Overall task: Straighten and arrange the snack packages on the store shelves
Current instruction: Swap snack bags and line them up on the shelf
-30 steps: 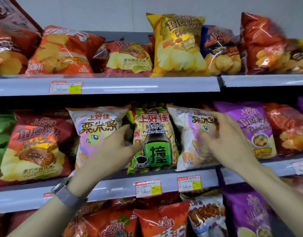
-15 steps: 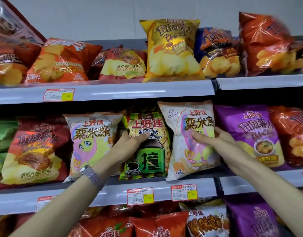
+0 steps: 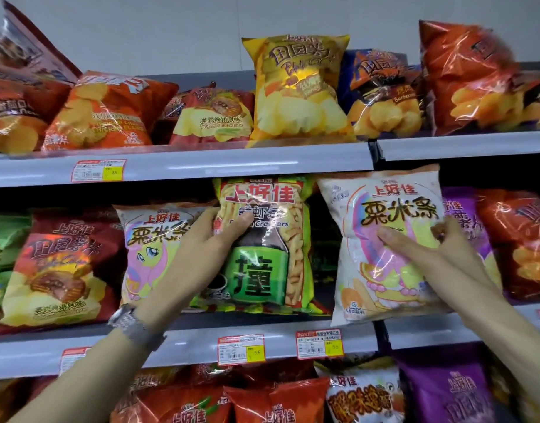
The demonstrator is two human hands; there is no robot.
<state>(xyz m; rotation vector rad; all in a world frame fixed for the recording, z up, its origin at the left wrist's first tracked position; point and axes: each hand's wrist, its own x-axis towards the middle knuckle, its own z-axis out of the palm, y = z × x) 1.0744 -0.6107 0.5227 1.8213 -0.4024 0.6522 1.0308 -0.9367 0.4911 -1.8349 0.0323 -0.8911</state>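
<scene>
On the middle shelf (image 3: 183, 346) my left hand (image 3: 210, 239) grips the left edge of a green and yellow prawn-cracker bag (image 3: 268, 248), thumb across its front, and the bag stands upright. My right hand (image 3: 430, 248) holds a white pastel corn-stick bag (image 3: 381, 227) by its right side, fingers spread over the front; the bag is lifted, its top reaching the upper shelf edge. A second white pastel bag (image 3: 152, 248) stands left of my left hand, partly hidden by my wrist.
A dark red chip bag (image 3: 55, 270) and green bags stand at the left, purple (image 3: 464, 227) and orange bags at the right. The top shelf (image 3: 201, 163) carries a tall yellow bag (image 3: 299, 90) among orange and red ones. More bags fill the lowest row.
My left hand closed on the prawn-cracker bag and raised it upright. My right hand lifted the white corn-stick bag up and to the right. The view tilted upward.
</scene>
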